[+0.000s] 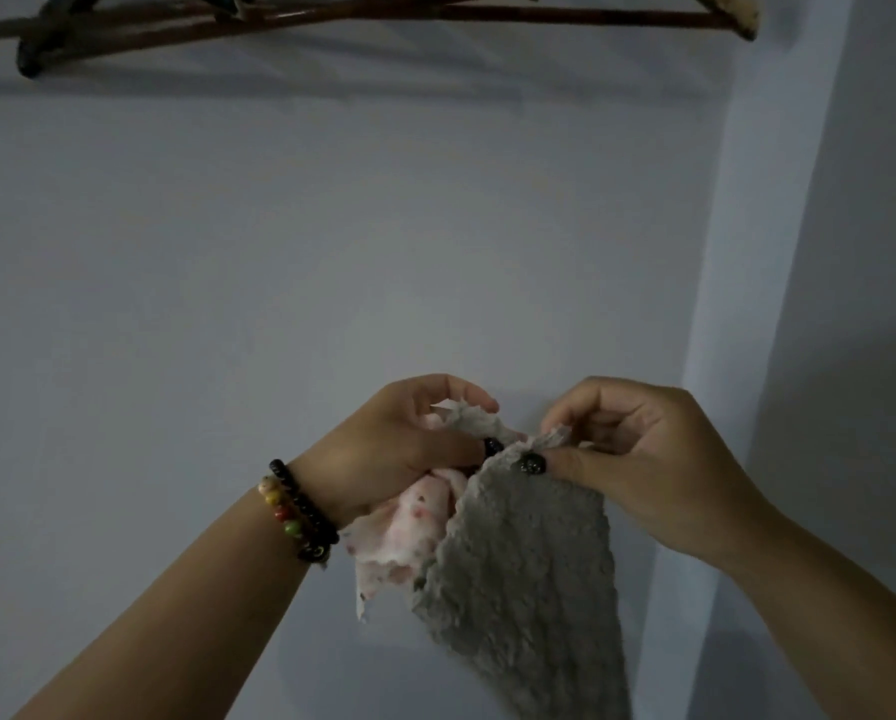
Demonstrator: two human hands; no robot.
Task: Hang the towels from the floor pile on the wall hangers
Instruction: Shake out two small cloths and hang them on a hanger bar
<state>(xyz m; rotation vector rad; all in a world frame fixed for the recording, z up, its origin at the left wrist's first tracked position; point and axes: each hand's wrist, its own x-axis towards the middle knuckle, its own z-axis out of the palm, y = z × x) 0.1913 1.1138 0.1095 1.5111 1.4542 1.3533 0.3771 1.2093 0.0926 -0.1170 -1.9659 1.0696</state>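
Nothing here can be read. No words, labels or numbers show on anything in this dim room.

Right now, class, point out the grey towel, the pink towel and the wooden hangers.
grey towel (523, 563): head view, middle of its hanging cloth.
pink towel (409, 532): head view, bunched folds under the left wrist.
wooden hangers (435, 13): head view, a dark bar at top.

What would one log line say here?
both hands: left hand, right hand pinch grey towel | pink cloth in left | hangers above
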